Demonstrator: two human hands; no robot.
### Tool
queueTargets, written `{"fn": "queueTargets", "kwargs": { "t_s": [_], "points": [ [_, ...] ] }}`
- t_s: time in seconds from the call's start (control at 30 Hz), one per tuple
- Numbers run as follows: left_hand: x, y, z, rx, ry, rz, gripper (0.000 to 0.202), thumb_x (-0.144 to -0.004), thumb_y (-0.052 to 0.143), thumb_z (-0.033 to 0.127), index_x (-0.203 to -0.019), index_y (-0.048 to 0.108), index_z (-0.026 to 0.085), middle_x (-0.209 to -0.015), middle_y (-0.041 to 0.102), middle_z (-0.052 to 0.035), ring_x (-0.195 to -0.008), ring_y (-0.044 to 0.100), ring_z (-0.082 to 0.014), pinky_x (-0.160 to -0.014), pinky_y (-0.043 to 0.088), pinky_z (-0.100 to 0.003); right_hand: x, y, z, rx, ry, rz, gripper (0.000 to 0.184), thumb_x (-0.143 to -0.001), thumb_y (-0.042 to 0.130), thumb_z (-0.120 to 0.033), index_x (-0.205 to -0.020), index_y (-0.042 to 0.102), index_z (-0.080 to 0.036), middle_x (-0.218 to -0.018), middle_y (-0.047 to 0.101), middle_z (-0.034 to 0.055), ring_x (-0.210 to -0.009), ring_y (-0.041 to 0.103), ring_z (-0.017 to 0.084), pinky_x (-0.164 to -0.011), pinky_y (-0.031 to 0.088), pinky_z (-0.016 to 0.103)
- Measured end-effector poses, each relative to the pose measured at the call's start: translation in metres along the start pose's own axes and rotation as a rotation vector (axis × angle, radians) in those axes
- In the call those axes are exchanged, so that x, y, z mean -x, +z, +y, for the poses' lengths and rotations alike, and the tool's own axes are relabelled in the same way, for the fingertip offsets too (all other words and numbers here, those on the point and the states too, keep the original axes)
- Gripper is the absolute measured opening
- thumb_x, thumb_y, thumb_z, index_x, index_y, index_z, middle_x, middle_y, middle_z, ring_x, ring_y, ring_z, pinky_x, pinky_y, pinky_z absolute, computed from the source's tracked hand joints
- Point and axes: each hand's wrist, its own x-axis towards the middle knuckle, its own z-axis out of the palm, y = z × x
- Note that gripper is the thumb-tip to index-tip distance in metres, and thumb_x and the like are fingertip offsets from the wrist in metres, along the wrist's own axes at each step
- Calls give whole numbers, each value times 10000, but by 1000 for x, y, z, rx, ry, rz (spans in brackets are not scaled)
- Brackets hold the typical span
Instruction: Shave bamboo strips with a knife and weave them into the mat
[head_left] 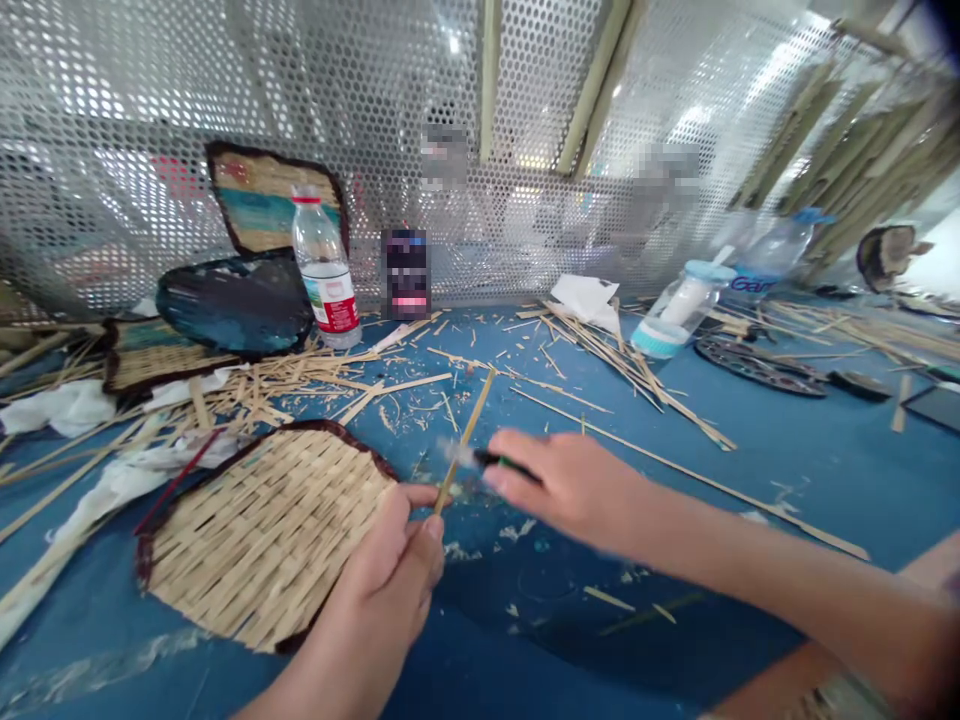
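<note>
Strip of slim, straw-coloured, bamboo-like material (474, 418) pinched at its near end between thumb and fingers of the left hand (390, 560); long axis runs from there far and slightly right. Right hand (551, 480) sits just right of the strip, closed round a small black-and-green-handled knife (491, 459), its blurred blade pointing left across the strip's middle; contact cannot be told. Key relation, as judged: blade roughly crosswise to strip length. Left hand, gripping it, is nearer. Pale woven, dark-rimmed oval mat (270, 530) lies left on blue tabletop (480, 660).
</note>
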Motion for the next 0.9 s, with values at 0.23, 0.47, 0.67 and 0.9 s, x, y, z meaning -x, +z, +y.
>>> {"fn": "queueTargets", "kwargs": {
  "t_s": [0.23,0.47,0.67,0.9],
  "points": [
    [-5,-2,0,51,0,33,228,-939,478,405,-1110,427,263,-567,380,117,-338,180,-28,-316,176,-127,2,9,-12,106,-77,-40,406,-980,283,-554,-1015,564,-263,-706,667,-1,-583,574,149,-513,202,265],
    [-4,-1,2,-13,67,56,234,-908,493,421,-1065,443,254,-554,356,118,-320,180,-37,-284,175,-131,-15,11,7,98,-46,55,477,-963,264,-603,-1033,578,-251,-688,645,10,-562,535,149,-516,210,272],
    [7,4,3,-15,78,-33,193,-952,433,390,-1069,423,238,-564,364,114,-355,204,-26,-336,193,-107,-25,-24,56,131,284,386,423,-977,294,-505,-1000,573,-188,-612,564,25,-528,468,148,-522,241,280],
    [3,0,13,33,69,-64,161,-944,420,372,-1035,384,244,-546,393,124,-293,192,-23,-267,203,-102,8,7,-14,42,-74,41,455,-959,296,-594,-988,583,-242,-594,581,-7,-522,498,143,-502,182,271]
  ]
}}
